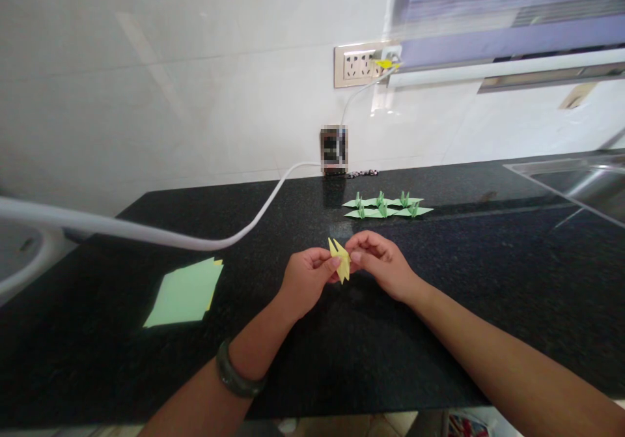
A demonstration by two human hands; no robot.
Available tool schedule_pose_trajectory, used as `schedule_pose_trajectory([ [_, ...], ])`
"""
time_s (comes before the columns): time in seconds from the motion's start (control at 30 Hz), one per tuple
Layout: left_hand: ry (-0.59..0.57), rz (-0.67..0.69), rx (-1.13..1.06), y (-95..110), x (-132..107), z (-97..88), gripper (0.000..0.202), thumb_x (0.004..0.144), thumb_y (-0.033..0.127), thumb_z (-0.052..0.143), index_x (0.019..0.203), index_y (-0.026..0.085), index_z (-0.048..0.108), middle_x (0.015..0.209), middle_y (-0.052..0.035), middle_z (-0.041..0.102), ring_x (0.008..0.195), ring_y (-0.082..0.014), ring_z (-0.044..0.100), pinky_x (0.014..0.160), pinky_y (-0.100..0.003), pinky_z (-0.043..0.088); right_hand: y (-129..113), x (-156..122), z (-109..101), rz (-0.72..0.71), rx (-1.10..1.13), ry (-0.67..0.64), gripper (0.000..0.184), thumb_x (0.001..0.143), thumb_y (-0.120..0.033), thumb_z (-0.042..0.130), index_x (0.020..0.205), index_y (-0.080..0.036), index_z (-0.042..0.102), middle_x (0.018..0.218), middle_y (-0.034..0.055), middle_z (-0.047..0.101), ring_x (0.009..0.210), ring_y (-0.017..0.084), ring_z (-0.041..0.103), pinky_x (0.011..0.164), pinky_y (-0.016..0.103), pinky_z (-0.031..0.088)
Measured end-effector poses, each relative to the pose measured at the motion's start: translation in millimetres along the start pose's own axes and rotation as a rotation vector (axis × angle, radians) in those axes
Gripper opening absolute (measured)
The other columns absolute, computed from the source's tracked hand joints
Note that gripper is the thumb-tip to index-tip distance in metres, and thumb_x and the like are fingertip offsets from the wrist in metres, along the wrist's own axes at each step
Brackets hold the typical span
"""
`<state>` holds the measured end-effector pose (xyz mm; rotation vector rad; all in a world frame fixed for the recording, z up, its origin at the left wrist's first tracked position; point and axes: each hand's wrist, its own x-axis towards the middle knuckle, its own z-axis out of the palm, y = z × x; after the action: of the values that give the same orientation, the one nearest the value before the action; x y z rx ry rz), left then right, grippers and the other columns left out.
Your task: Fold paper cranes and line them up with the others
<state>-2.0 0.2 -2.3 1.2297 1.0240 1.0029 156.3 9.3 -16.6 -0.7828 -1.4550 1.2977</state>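
Above the dark counter, both hands hold a small folded piece of yellow origami paper with two narrow points sticking up and a point below. My left hand pinches its left side between thumb and fingers. On the right side, my right hand has its thumb and fingertips closed on the paper's edge. Beyond the hands, several green paper cranes stand in two rows with their wings spread. To the left lies a stack of square paper sheets, light green on top with yellow corners peeking out.
A white cable arches across the left side, close to the camera. At the wall are a socket panel with a plug and a small blurred-out object. A metal sink is set into the black countertop at right.
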Motion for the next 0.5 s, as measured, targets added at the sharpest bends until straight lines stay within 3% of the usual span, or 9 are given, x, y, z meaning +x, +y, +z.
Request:
schedule_pose_trajectory([
  [0.13,0.022,0.044,0.068,-1.7,-0.1,-1.0,0.020,0.068,0.032,0.060,0.071,0.012,0.061,0.059,-0.0006,0.063,0.054,-0.0099,0.057,0.054,-0.020,0.046,0.0,0.5,1.6,0.083,-0.103,-0.026,0.019,0.071,-0.031,0.061,0.082,-0.016,0.056,0.068,0.0003,0.056,0.059,0.009,0.052,0.054,0.022,0.043],
  [0.3,0.050,0.064,0.117,-2.4,0.3,-2.3,0.022,0.068,0.033,0.060,0.071,0.012,0.060,0.057,-0.0006,0.062,0.052,-0.0096,0.056,0.051,-0.020,0.044,-1.6,-0.8,-0.1,0.032,-0.361,-0.054,0.020,0.077,-0.033,0.053,0.077,-0.014,0.058,0.069,0.0025,0.057,0.060,0.010,0.051,0.055,0.022,0.042],
  [0.5,-0.005,0.021,0.070,-5.7,1.3,-1.8,0.021,0.067,0.030,0.062,0.075,0.011,0.059,0.062,-0.0018,0.063,0.057,-0.0106,0.058,0.057,-0.022,0.047,-1.8,-0.1,0.2,0.045,-0.332,-0.074,0.023,0.080,-0.035,0.048,0.077,-0.014,0.057,0.068,0.0020,0.056,0.059,0.010,0.053,0.056,0.022,0.044],
])
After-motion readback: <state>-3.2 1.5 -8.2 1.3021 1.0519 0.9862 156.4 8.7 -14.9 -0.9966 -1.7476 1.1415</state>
